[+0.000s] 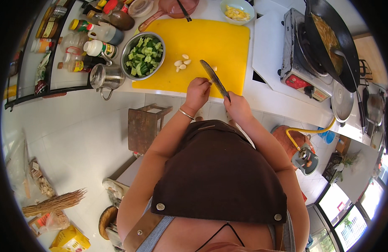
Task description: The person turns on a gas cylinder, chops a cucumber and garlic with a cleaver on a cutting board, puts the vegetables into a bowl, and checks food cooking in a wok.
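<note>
My right hand (238, 109) grips a kitchen knife (214, 76) by its handle, with the dark blade slanting up and left over the yellow cutting board (227, 40). Just left of the blade, my left hand (197, 94) is closed, fingertips pinched together at the board's near edge. What it holds is too small to make out. Several peeled garlic cloves (183, 64) lie in a loose group beyond my left hand. One small pale piece of garlic (215, 68) sits by the blade's far side. A steel bowl (161, 63) of chopped cucumber (143, 55) stands on the board's left.
Bottles (100, 48) and a lidded steel pot (106, 77) crowd the left. At the back are a pan (166, 10) and a bowl (244, 21) with yellow food. On the right, a wok (349, 50) sits tilted at the gas stove (305, 82). A wooden stool (141, 130) stands below.
</note>
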Demonstrator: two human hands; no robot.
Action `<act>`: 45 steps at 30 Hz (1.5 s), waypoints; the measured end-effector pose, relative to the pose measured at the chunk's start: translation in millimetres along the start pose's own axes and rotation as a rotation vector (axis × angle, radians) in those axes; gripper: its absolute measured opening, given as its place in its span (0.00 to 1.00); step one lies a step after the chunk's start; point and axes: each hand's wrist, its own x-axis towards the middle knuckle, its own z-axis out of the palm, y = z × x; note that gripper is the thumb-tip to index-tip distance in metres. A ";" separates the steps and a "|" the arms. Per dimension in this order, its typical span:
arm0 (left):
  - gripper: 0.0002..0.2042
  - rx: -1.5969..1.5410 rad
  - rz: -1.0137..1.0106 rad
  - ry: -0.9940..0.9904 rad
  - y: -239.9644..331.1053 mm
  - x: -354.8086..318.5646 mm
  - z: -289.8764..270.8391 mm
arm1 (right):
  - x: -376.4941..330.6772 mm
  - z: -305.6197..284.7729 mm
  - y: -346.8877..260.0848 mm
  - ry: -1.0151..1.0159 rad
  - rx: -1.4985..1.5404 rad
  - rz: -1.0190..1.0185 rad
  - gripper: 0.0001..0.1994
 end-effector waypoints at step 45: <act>0.09 -0.007 -0.083 0.005 4.4 9.9 6.9 | -1.5 -4.9 1.7 -0.004 0.241 0.097 0.13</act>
